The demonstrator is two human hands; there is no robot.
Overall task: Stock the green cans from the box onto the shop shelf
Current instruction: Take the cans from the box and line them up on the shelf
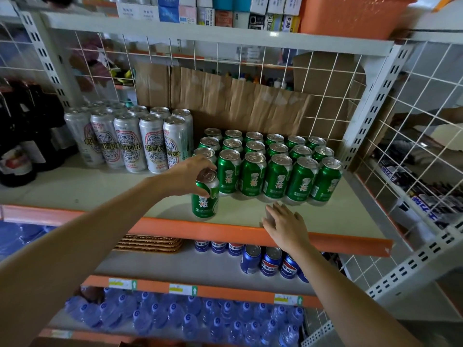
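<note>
- Green can point(205, 199) stands at centre frame near the shelf's point(112, 186) front lip, ahead of the left end of the green block point(265, 166) and just beside its front row.
- The left hand point(190, 175) grasps this can from above, fingers curled round its rim.
- The right hand point(284, 224) lies flat on the shelf's front edge at lower right of centre, fingers straight, holding nothing.
- Risk: left so close to the lip, the can could be knocked off by a passing arm.
- Risk: pushed back crookedly, it may catch the neighbouring can and tip it or skew the row.
- Count: eighteen green cans in the block, three rows of six, plus the held one; the box is not in view.
- Silver cans point(130, 144), centre left: five in front, more behind, uncountable.
</note>
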